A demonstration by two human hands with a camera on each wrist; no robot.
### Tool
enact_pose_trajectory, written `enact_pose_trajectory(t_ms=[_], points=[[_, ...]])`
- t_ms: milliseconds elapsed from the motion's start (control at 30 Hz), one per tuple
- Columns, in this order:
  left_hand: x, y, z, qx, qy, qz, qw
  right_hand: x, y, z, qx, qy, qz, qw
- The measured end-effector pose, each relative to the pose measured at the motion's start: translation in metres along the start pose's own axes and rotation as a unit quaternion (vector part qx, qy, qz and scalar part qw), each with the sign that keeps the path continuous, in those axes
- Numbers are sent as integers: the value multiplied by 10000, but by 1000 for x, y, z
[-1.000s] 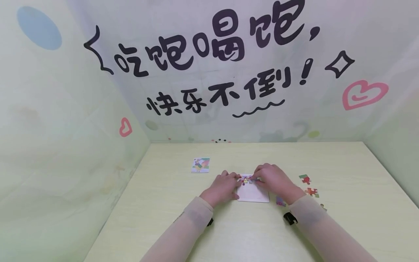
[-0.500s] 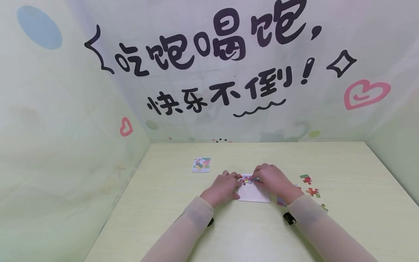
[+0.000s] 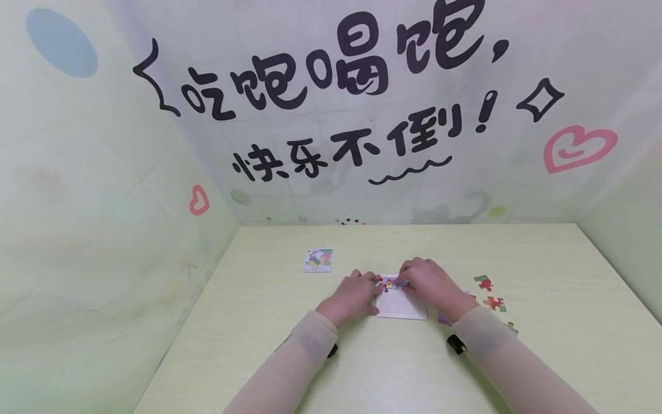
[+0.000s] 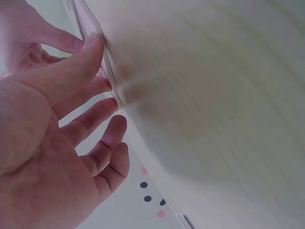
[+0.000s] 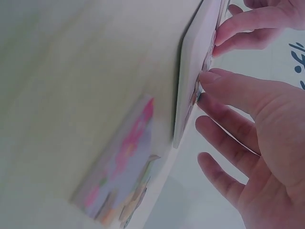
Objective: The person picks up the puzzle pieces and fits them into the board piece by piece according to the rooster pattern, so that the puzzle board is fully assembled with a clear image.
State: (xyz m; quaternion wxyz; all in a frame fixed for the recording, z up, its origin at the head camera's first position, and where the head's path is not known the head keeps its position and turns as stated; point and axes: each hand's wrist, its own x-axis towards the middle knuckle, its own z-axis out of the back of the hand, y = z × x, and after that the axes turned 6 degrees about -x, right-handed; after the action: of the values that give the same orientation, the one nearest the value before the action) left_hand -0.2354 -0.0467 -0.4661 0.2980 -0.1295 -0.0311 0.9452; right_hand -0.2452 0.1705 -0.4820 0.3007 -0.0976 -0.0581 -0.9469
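Note:
A small white puzzle board (image 3: pixel 400 309) lies flat on the table, with joined colourful pieces (image 3: pixel 389 284) along its far edge. My left hand (image 3: pixel 351 296) holds the board by its left side, thumb near the front corner and fingertips farther back. In the left wrist view, the thumb (image 4: pixel 93 47) touches the board's edge. My right hand (image 3: pixel 431 284) is over the board's right part, pinching a small puzzle piece (image 5: pixel 196 94) between thumb and forefinger at the board's surface. Its other fingers are spread apart. The fingers partly hide that piece's picture.
Right of the board lie loose puzzle pieces: a green-and-red one (image 3: pixel 484 283), an orange one (image 3: pixel 495 303) and others partly hidden by the right arm. A lilac piece with pink flowers (image 5: pixel 126 152) lies near the board. A picture card (image 3: pixel 318 260) with a rooster lies back left.

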Motion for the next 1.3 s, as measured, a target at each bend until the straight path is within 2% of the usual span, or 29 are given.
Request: enact_pose_trajectory(t_ms=[567,967,1300], points=[[0,1,1,153,-59,-154,9997,2,3,3,15,-89,26,10000],[1,2,0,133,-21,-95,9999,2,2,1,188,-22,-89,9998],[2,4,-2,20,-4,-88,10000,1,1,-1,355,210,-306,9987]])
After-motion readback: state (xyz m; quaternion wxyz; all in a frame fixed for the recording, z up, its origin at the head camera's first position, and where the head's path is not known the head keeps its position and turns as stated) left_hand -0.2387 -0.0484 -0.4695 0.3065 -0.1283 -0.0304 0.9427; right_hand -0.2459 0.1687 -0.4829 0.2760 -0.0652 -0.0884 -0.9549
